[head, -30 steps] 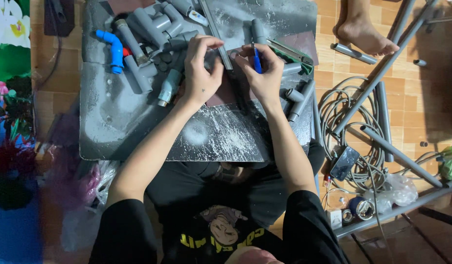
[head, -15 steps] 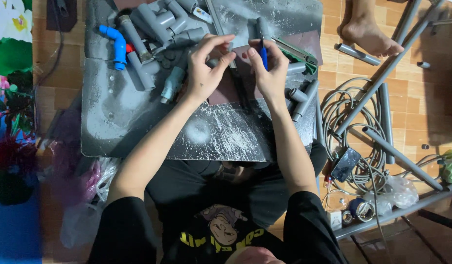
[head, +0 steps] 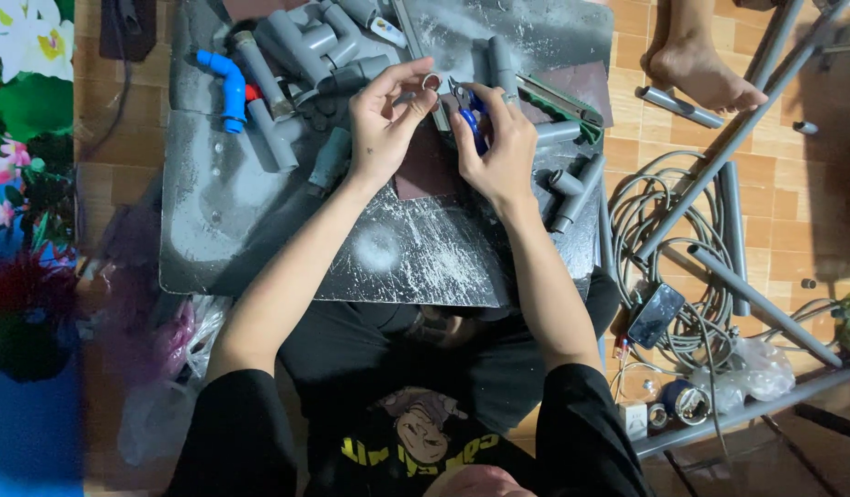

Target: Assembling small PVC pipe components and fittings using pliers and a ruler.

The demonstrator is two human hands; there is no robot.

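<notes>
My left hand (head: 384, 120) pinches a small grey ring (head: 431, 82) between thumb and fingertips, lifted a little above the dusty grey board (head: 259, 230). My right hand (head: 503, 143) grips blue-handled pliers (head: 468, 115), whose jaws point up toward the ring. Both hands meet over a dark red patch (head: 425, 170) at the middle of the board. Grey pipe pieces and fittings (head: 305, 46) lie just beyond the left hand, with a blue elbow fitting (head: 227, 83) at their left.
A green-edged tool (head: 558, 99) and short grey pipe stubs (head: 572, 184) lie right of my hands. On the tiled floor to the right are long metal tubes (head: 747, 120), a coiled cable (head: 664, 239), a phone (head: 657, 315) and another person's bare foot (head: 696, 74). Plastic bags sit lower left.
Both hands have risen slightly from the board. The left hand now holds the small ring up at its fingertips, and the pliers' jaws have come close beside it.
</notes>
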